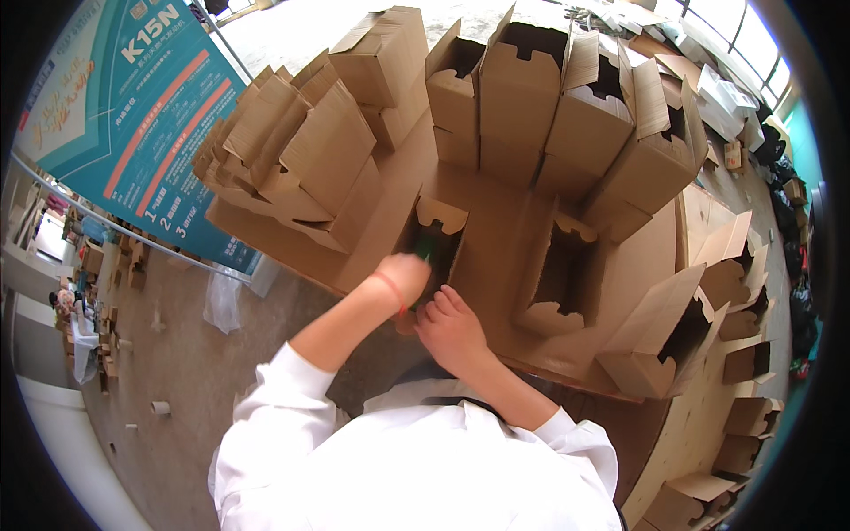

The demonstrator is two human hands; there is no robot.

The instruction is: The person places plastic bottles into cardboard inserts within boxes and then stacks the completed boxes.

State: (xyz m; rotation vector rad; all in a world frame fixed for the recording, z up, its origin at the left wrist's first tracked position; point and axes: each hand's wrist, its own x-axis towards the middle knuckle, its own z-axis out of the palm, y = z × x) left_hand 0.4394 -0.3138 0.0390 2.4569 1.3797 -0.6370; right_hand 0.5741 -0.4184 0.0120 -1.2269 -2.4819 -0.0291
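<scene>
In front of my body a narrow, tall-walled cardboard box stands with its top uncovered, a notched flap raised at its far end. Over its left side is my left hand, closed and a little blurred, with a red band at the wrist. A small green object shows at its fingertips inside the box; its kind cannot be made out. My right hand grips the box's near right edge with bent fingers. The dark inside of the box is mostly hidden by my hands.
Upright open boxes line the far side of the cardboard-covered table. Another open box stands to the right. Flattened boxes are stacked at the left, beside a teal banner. More boxes fill the right edge.
</scene>
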